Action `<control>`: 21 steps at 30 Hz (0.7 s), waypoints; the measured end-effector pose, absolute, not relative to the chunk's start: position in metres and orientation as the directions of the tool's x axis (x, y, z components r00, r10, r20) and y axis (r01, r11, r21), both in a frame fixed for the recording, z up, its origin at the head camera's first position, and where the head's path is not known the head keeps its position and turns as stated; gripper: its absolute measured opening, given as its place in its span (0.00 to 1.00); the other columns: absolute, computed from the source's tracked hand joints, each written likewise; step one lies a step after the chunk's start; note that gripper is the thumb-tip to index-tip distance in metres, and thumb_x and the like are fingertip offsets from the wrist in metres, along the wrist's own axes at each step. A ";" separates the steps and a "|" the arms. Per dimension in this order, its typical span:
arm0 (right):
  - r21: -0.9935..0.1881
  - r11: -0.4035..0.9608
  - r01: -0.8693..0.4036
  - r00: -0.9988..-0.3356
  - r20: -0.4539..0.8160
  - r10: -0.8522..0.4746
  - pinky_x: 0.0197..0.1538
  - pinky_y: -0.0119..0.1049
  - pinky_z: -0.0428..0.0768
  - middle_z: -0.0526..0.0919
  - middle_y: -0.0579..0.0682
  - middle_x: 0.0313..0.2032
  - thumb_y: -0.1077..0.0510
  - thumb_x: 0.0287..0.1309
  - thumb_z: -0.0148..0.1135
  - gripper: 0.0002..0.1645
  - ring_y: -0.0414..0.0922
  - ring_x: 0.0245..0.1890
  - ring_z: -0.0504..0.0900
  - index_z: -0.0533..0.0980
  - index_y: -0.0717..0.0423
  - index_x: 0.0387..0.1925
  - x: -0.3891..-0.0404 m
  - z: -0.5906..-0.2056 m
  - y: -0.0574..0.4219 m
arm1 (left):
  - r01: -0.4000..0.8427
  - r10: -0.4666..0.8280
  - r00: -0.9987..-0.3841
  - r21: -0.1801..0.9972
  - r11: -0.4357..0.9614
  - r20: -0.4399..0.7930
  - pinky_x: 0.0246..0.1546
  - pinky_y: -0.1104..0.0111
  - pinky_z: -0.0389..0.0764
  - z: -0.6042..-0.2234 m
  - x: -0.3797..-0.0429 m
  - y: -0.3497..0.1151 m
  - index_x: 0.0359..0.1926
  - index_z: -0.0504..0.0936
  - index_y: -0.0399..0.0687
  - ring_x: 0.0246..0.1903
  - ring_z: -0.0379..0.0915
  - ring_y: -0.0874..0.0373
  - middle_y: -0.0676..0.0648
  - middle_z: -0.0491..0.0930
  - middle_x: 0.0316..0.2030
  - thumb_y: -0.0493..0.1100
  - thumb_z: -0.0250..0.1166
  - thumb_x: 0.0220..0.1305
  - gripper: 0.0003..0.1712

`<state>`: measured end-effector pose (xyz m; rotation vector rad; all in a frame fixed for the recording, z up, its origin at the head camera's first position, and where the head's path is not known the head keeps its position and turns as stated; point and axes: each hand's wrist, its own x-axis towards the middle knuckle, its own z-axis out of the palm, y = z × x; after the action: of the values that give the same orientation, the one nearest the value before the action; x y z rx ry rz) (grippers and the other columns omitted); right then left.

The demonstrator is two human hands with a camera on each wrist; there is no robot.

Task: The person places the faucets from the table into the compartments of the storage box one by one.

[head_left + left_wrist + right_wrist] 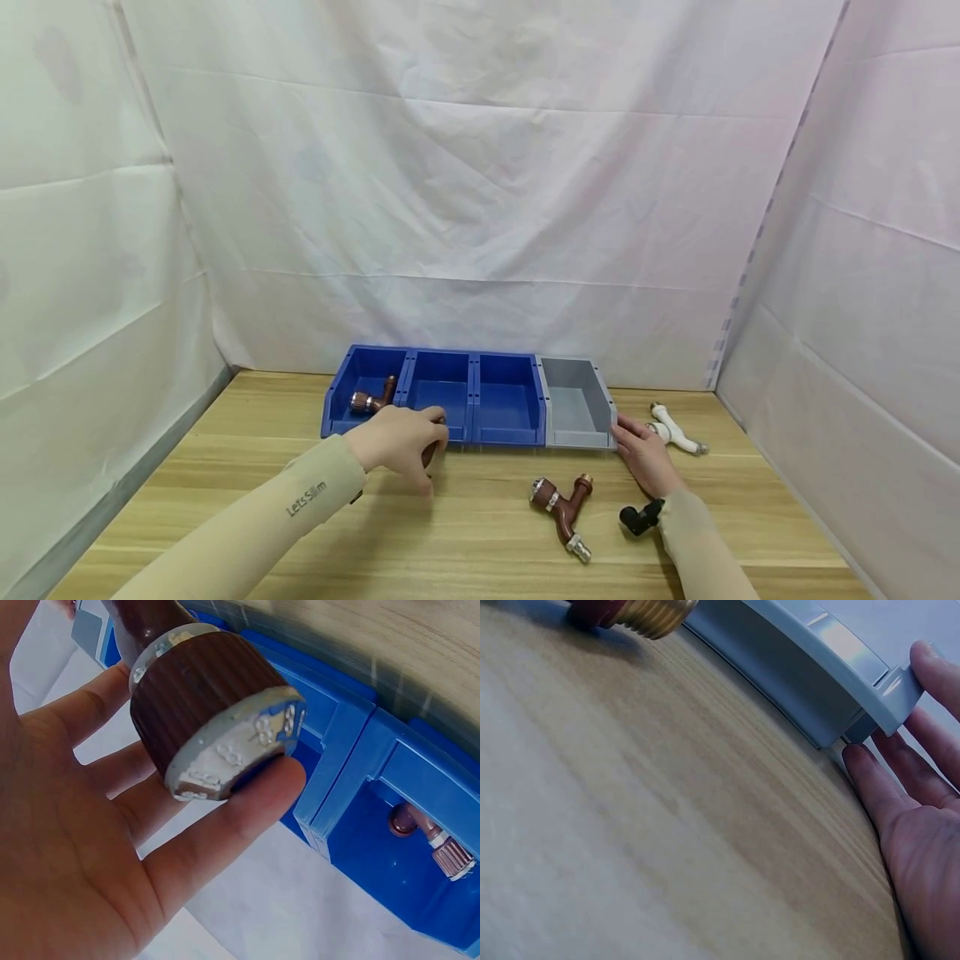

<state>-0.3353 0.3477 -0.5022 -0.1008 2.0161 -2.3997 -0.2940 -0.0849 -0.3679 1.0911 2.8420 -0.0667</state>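
Note:
My left hand (401,442) grips a brown tap (210,712) around its ribbed knob, close in front of the blue bins. In the left wrist view the fingers curl about the knob, whose silvery end faces the camera; much of the tap's body is out of frame. My right hand (647,454) holds the front right corner of the grey bin (577,438), one finger up at the rim and others low against the corner. Another brown tap (562,512) lies on the table between the hands. Its brass thread (656,615) shows in the right wrist view.
Three blue bins (510,437) stand in a row left of the grey one. A brown tap (375,400) lies in the leftmost bin. Right of the grey bin is a white tap (678,433). A black elbow-shaped piece (640,518) sits by the right wrist. White cloth (480,208) encloses the table.

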 end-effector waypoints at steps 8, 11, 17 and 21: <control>-0.985 -0.164 -0.048 -0.997 0.058 -0.055 0.54 0.31 0.75 0.73 0.48 0.58 0.60 0.69 0.55 0.38 0.39 0.56 0.75 0.52 0.71 0.71 -0.336 -0.502 0.348 | 0.666 0.662 -0.742 0.000 0.746 -0.105 0.22 0.68 0.71 -0.367 -0.297 -0.085 0.36 0.78 0.64 0.22 0.67 0.60 0.55 0.70 0.45 0.66 0.76 0.38 0.26; -0.984 -0.169 -0.053 -0.996 0.064 -0.057 0.54 0.31 0.75 0.73 0.48 0.58 0.60 0.69 0.55 0.37 0.40 0.56 0.75 0.52 0.72 0.71 -0.336 -0.502 0.349 | 0.667 0.663 -0.741 0.002 0.745 -0.104 0.22 0.68 0.70 -0.367 -0.298 -0.085 0.37 0.79 0.64 0.22 0.67 0.61 0.56 0.69 0.43 0.66 0.77 0.38 0.26; -0.981 -0.182 -0.068 -0.995 0.080 -0.060 0.53 0.31 0.75 0.75 0.43 0.55 0.61 0.69 0.55 0.37 0.41 0.56 0.75 0.51 0.72 0.71 -0.336 -0.504 0.349 | 0.664 0.659 -0.743 -0.010 0.747 -0.114 0.21 0.67 0.70 -0.365 -0.299 -0.084 0.40 0.79 0.63 0.22 0.67 0.61 0.56 0.69 0.43 0.67 0.77 0.38 0.29; -0.980 -0.185 -0.070 -0.995 0.081 -0.054 0.53 0.31 0.76 0.77 0.41 0.53 0.61 0.69 0.55 0.38 0.40 0.56 0.75 0.51 0.73 0.71 -0.337 -0.505 0.349 | 0.658 0.651 -0.749 -0.020 0.753 -0.125 0.23 0.66 0.71 -0.364 -0.301 -0.081 0.50 0.79 0.62 0.23 0.67 0.60 0.54 0.71 0.51 0.67 0.76 0.39 0.36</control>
<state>-0.3367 0.3490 -0.5051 -0.1533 2.0125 -2.4211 -0.3006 -0.0810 -0.3643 1.0624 2.8372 -0.0960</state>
